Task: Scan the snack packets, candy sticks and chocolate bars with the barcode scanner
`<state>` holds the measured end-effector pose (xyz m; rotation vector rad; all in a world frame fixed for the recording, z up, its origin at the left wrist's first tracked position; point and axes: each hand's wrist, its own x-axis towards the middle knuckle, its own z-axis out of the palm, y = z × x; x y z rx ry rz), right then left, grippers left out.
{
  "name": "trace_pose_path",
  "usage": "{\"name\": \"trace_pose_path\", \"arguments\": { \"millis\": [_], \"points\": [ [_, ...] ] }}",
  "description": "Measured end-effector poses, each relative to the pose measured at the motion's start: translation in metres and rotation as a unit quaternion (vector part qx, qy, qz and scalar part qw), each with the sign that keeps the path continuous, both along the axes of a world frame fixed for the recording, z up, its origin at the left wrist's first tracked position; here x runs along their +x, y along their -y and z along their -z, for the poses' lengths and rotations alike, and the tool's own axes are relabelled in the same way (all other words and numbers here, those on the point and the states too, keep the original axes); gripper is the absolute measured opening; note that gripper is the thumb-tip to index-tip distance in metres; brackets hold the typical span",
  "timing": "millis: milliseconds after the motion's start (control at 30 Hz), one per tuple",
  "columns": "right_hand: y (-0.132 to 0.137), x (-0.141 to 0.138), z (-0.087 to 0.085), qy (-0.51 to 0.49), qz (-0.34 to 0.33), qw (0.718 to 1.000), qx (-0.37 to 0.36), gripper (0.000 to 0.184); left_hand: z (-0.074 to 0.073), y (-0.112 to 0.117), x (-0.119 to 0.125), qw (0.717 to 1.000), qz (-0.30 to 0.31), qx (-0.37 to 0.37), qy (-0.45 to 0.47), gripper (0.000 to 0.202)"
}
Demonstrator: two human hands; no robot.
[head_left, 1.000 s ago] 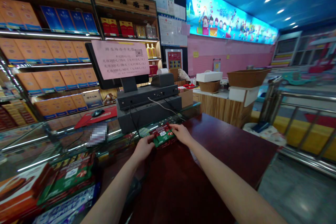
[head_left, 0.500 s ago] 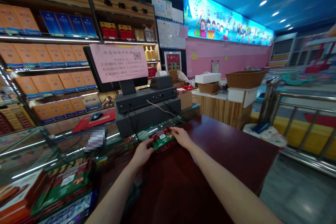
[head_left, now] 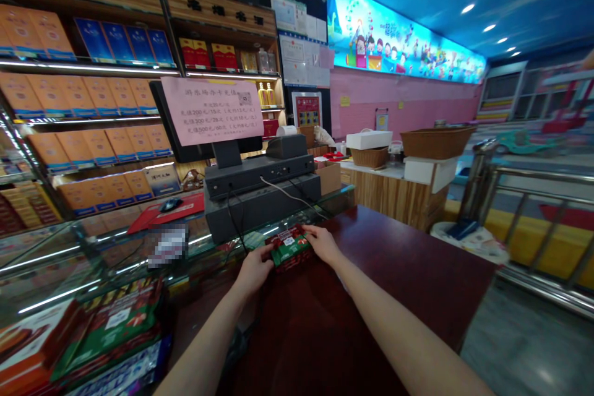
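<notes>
**Two hands over a shop counter, head view.** Nearest, the left hand [head_left: 253,271] and right hand [head_left: 322,244] reach forward from the bottom of the view. The left fingers [head_left: 266,253] and right fingers [head_left: 310,234] stand narrow, holding a green-and-red packet [head_left: 288,245] by opposite ends. Whether it is lifted or resting on the surface cannot be told. Under and right of the right fingers lies the dark red counter [head_left: 408,266]; left of the left fingers runs the top of a glass display case [head_left: 55,266], with similar boxed goods [head_left: 107,326] inside, below and left of the fingers.

*Risks:* held only at its ends, the packet could bow or slip if the pressure eases. The junction of glass and counter beneath the fingers could catch a lower edge if the packet is slid across it. Just beyond the fingers, a black cable [head_left: 234,223] hangs from a dark point-of-sale terminal [head_left: 260,176] and could snag the packet or a hand. Farther off stand a pink price notice [head_left: 211,111] and shelves of boxed liquor [head_left: 93,99], beyond reach of the fingers.
</notes>
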<state>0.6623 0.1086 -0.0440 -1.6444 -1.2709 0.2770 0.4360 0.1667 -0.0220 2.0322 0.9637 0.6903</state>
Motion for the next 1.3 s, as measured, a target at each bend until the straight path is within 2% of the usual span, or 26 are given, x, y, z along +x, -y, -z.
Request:
{"name": "trace_pose_path", "arguments": {
  "millis": [433,600,767,933,1133,1300],
  "points": [
    [-0.003,0.004,0.004,0.005,0.012,1.000,-0.003,0.039,0.002,0.002,0.004,1.000,0.008,-0.003,0.001,0.064],
    [-0.002,0.004,0.003,0.006,0.031,1.000,0.004,0.037,0.000,0.003,-0.004,1.000,-0.003,0.012,-0.002,0.067],
    [0.008,0.001,-0.005,0.025,0.047,0.999,0.010,0.037,-0.016,0.012,-0.024,0.998,-0.018,0.053,-0.027,0.064],
    [0.019,-0.013,-0.016,0.059,0.047,0.997,0.021,0.038,-0.030,0.027,-0.049,0.992,-0.044,0.108,-0.043,0.062],
    [0.027,-0.047,-0.028,0.086,0.020,0.995,0.036,0.036,-0.041,0.040,-0.086,0.982,-0.058,0.170,-0.050,0.058],
    [0.024,-0.083,-0.035,0.097,-0.027,0.994,0.045,0.034,-0.048,0.046,-0.127,0.973,-0.068,0.211,-0.062,0.052]
  ]
}}
